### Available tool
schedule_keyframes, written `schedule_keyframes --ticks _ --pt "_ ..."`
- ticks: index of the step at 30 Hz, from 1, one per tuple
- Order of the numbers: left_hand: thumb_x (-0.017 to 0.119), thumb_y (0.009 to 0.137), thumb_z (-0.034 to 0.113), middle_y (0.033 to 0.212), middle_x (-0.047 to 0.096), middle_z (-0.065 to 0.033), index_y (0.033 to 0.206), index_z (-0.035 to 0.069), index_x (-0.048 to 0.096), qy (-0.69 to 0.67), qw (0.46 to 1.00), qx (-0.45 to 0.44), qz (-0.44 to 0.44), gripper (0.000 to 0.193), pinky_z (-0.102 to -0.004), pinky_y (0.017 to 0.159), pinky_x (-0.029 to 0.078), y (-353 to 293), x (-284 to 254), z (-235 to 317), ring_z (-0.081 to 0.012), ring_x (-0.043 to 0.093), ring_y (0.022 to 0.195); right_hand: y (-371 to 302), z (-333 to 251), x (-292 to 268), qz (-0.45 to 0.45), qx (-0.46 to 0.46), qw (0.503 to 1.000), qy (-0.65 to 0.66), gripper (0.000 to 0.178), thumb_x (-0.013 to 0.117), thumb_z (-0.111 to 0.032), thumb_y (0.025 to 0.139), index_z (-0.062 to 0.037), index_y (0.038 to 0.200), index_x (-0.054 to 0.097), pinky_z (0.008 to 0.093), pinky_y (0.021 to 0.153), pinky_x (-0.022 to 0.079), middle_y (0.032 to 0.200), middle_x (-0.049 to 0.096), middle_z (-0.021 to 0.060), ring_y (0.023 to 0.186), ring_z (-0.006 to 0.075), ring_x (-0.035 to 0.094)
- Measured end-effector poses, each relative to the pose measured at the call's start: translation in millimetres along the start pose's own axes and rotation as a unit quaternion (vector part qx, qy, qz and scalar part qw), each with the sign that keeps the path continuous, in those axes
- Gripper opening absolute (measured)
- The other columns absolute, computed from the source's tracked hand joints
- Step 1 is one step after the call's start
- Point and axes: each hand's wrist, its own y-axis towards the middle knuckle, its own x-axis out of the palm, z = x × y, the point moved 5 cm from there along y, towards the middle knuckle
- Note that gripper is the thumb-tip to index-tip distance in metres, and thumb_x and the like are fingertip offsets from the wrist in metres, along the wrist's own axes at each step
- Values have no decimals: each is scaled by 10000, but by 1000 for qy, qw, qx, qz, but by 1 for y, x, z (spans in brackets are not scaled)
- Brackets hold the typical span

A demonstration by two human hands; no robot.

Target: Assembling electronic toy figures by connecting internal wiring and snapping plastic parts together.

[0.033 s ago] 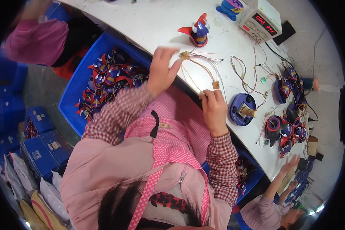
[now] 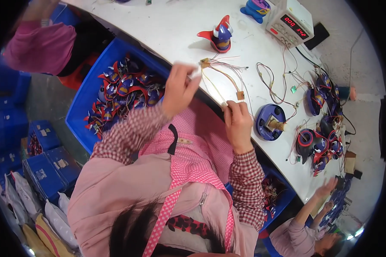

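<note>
My right hand [image 2: 239,128] is closed at the table's near edge, thumb and fingertips pinching the end of a thin yellow wire [image 2: 213,88]. That wire runs up to a small brown circuit board [image 2: 206,63], from which a bundle of thin wires [image 2: 229,65] fans out. A second small brown board [image 2: 240,95] hangs on its leads just above my right fingers. Beside the first board, my left hand [image 2: 178,91] is raised with its fingertips smeared by motion; a pale blur between fingers and thumb cannot be made out. Right of my right hand lies a round purple housing [image 2: 270,122].
A red-and-purple horned toy figure [image 2: 221,36] stands farther back, near a power supply [image 2: 289,23] with leads. More toy parts [image 2: 321,143] crowd the table's right side. A blue bin [image 2: 79,105] of figures is at my left. Two other people work nearby.
My left hand has shifted slightly down, and its fingers have drawn closer to the thumb. My right hand keeps its pinch on the wire.
</note>
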Motion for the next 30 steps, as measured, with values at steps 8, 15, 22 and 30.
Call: schedule_keyframes --ticks 8,15,22,30 --pt "482 945 216 966 571 -95 1156 -20 508 -536 732 -391 -153 317 -249 683 498 -70 53 7 -138 587 776 3 -28 3 24 -39 989 139 173 629 -61 809 -12 970 592 348 626 477 814 567 147 761 293 595" --pt "518 914 157 856 588 -91 1108 -9 507 -438 799 -336 -237 255 -292 593 536 -72 51 1 -166 624 694 29 41 -8 -12 11 997 -77 157 584 -93 810 -21 949 574 439 671 431 847 501 186 769 355 512" --pt "507 905 225 813 590 -82 1070 -47 524 -429 825 -291 -224 319 -252 535 508 -56 68 17 -144 610 634 41 67 1 -10 -53 997 -52 113 582 -86 812 13 863 566 369 601 445 697 557 138 664 275 537" --pt "484 902 353 679 591 -79 933 -10 538 -435 786 -340 -279 368 -239 456 470 -19 97 29 -133 592 555 43 61 -5 -78 204 916 336 135 581 -106 839 25 809 592 227 457 364 633 537 12 502 71 449"
